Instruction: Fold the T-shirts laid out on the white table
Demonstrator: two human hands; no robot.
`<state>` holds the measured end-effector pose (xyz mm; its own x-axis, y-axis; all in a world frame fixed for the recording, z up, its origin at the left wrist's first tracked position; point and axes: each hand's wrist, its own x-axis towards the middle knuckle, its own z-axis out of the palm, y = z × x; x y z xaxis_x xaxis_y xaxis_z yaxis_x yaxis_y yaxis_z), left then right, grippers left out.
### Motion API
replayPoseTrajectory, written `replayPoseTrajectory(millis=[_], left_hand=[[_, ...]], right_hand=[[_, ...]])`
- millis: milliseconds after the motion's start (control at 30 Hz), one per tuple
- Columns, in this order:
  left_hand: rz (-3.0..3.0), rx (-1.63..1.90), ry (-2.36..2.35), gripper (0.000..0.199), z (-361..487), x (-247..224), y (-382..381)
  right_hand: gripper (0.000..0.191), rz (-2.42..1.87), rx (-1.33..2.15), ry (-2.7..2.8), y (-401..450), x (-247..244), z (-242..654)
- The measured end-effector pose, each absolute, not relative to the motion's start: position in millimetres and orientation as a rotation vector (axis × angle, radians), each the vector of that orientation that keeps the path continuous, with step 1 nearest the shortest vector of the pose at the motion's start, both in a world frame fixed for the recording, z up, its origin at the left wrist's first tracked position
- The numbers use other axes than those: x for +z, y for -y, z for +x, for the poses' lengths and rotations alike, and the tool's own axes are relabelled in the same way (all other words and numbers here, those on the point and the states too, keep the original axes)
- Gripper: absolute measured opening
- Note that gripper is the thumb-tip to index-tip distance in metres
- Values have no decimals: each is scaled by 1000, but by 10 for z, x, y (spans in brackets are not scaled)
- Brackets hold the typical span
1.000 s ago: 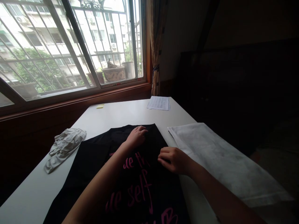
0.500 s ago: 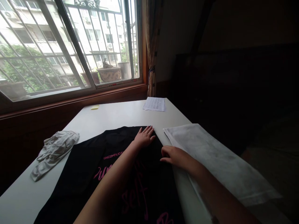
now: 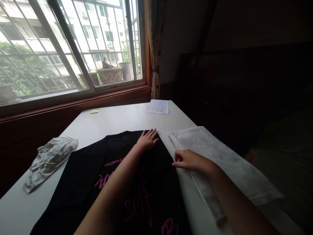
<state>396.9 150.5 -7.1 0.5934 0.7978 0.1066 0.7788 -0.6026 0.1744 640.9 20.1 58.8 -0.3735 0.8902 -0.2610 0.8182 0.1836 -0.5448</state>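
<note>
A black T-shirt [image 3: 80,176] with pink lettering lies spread on the white table [image 3: 117,117]. Across its far right shoulder area my left hand [image 3: 147,139] rests flat, fingers stretched out. My right hand [image 3: 187,160] is closed in a pinch at the shirt's right edge, with a bit of the black cloth at its fingertips. Under and beyond the right forearm lies a folded white garment [image 3: 220,153], partly hidden by that arm. My left forearm covers part of the pink print.
A crumpled light grey cloth [image 3: 53,151] lies at the table's left edge. Papers [image 3: 158,106] lie at the far right corner, and a yellow note [image 3: 94,111] at the far left. Behind the table are a barred window [image 3: 85,49] and a tied curtain [image 3: 155,65].
My right hand has moved a little to the right, drawing the shirt's edge outward. The left hand stays flat on the shirt. The whole view has shifted slightly.
</note>
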Motion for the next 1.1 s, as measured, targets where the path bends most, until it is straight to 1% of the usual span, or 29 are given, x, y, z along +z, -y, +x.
replayPoseTrajectory(millis=[167,233,333,533,600,800,933,1000,1100], left_hand=[[2708,269,-1330,60,3961,-84,-1524],[2710,270,-1326,60,3959,-78,-1525],[2709,273,-1327,60,3958,-59,-1518],[2694,288,-1349,59,3981,-39,-1497],[2686,309,-1372,58,3996,-32,-1484],[2716,476,-1411,51,4046,109,-1336],[2786,598,-1206,42,4062,222,-1076],[2810,548,-1090,41,4060,219,-921],[2841,390,-1020,51,4056,134,-742]], right_hand=[[31,-1737,947,2356,-124,587,6267],[24,-1768,902,2379,-101,587,6246],[12,-1821,787,2419,-91,574,6229],[13,-1842,413,2513,-81,552,6119],[12,-1877,357,2535,-73,567,6107],[16,-1925,514,2544,-60,611,6191],[20,-1935,561,2544,-53,611,6247],[20,-1931,588,2538,-47,632,6279],[14,-1825,668,2516,-48,691,6321]])
